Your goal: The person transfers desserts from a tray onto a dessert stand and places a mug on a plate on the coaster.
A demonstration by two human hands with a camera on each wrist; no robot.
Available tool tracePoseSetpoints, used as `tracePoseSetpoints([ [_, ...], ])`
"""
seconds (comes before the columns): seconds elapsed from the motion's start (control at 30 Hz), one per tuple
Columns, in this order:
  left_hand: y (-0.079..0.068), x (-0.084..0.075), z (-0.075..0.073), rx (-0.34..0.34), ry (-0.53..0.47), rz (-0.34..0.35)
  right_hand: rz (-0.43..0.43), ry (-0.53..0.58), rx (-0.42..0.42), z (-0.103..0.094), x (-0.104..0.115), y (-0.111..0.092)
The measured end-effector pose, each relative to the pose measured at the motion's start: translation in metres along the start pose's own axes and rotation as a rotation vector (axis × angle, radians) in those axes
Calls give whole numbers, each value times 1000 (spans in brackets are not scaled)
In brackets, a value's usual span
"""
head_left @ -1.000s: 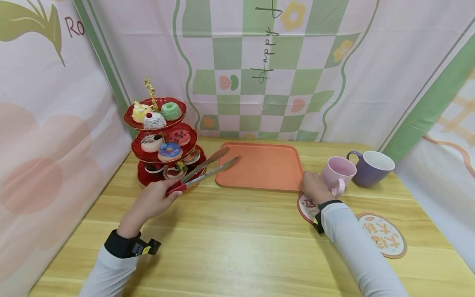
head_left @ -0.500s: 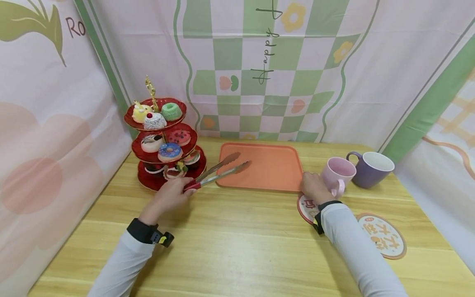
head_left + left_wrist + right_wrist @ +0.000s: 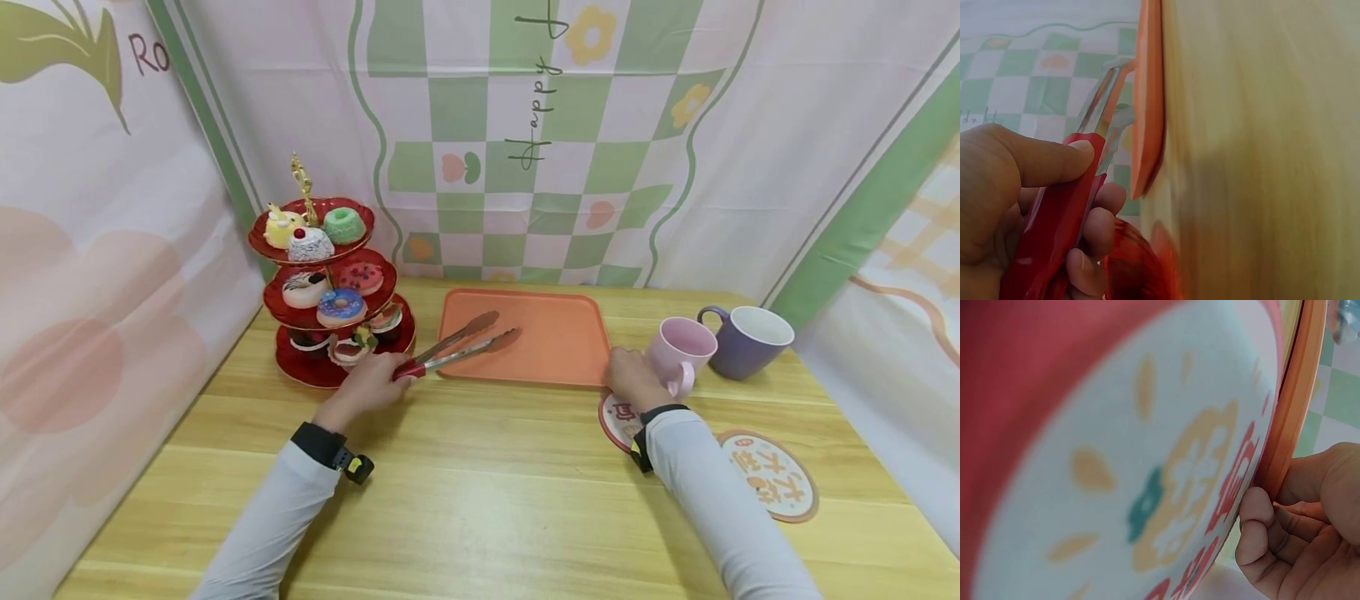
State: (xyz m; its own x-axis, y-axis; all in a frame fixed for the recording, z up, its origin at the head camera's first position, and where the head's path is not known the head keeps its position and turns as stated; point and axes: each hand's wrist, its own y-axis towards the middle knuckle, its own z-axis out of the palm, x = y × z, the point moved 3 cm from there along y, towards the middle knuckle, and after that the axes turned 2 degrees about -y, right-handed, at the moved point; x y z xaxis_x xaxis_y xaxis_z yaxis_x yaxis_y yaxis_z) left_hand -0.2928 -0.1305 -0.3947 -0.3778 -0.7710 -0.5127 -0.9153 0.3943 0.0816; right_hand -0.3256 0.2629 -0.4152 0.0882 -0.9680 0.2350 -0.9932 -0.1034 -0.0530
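Observation:
In the head view my left hand (image 3: pixel 366 390) grips a pair of metal tongs (image 3: pixel 461 357) by the red handles. The tongs' tips are spread apart over the left half of a flat orange tray (image 3: pixel 555 337). In the left wrist view my thumb lies along the red handle (image 3: pixel 1054 219), with fingers curled round the other side. My right hand (image 3: pixel 633 375) is at the tray's near right corner; in the right wrist view thumb and finger pinch its orange edge (image 3: pixel 1294 406). Just below that hand, a red-rimmed round coaster (image 3: pixel 1166 456) lies partly hidden by the wrist.
Left of the tray stands a three-tier red stand (image 3: pixel 296 367) with cakes and donuts, close to my left hand. A pink mug (image 3: pixel 678 354) and a purple mug (image 3: pixel 742 354) are beside my right hand. Another coaster (image 3: pixel 772 479) lies nearer on the right.
My left hand has moved right and slightly up in the view, carrying the tongs further over the tray. The right hand stays at the tray corner.

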Motion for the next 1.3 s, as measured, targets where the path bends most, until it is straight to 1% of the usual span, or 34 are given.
tracePoseSetpoints([
  [0.07,3,1,2,15,-8,-5,-1,0,2,0,1,0],
  [0.27,11,-1,6,39,-14,-50,2,-1,18,-1,2,0],
  [0.4,17,-5,8,50,0,-47,-1,-12,18,-2,2,1],
  [0.7,34,-14,17,35,14,3,0,-4,17,0,0,1],
  [0.9,43,-22,22,19,68,27,-8,-14,8,1,-1,1],
  [1.13,56,-26,28,-13,82,14,-15,-9,8,1,-1,1],
  [1.3,64,-31,33,-11,46,-20,-17,-13,3,0,-1,1],
])
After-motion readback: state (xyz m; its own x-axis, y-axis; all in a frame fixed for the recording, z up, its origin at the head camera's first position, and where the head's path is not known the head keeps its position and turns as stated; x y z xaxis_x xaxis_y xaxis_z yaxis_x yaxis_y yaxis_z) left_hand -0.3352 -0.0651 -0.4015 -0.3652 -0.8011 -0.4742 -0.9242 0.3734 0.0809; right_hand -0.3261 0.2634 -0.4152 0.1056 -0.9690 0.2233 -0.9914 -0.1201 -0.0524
